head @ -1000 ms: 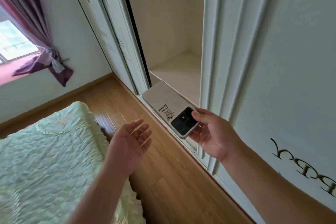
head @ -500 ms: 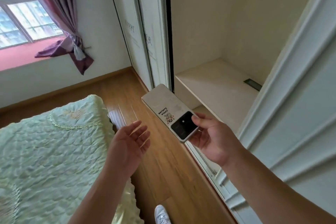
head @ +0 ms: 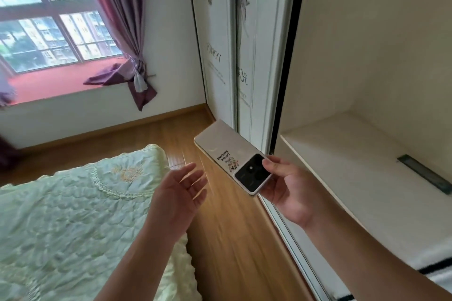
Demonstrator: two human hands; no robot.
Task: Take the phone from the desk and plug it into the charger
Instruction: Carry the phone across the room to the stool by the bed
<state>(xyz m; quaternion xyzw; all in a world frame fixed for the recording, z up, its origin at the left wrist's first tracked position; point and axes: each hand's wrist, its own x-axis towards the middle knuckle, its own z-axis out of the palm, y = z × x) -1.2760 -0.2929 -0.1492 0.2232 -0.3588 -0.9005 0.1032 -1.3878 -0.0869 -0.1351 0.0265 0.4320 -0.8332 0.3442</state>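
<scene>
- Phone (head: 234, 157): held in the air, back side up, beside an open wardrobe (head: 367, 154); its long axis runs away from the body, toward the upper left.
- Right hand (head: 288, 188): fingers pinch the near, camera end of the phone.
- Left hand (head: 178, 190): empty, fingers spread, just left of the phone and near its free end.
- No charger is visible.

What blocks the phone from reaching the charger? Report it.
No charger shows in this view, so the path cannot be judged. The right hand holds the phone by its camera end in open air beside the open wardrobe shelf. The left hand is open and empty, apart from the phone.
</scene>
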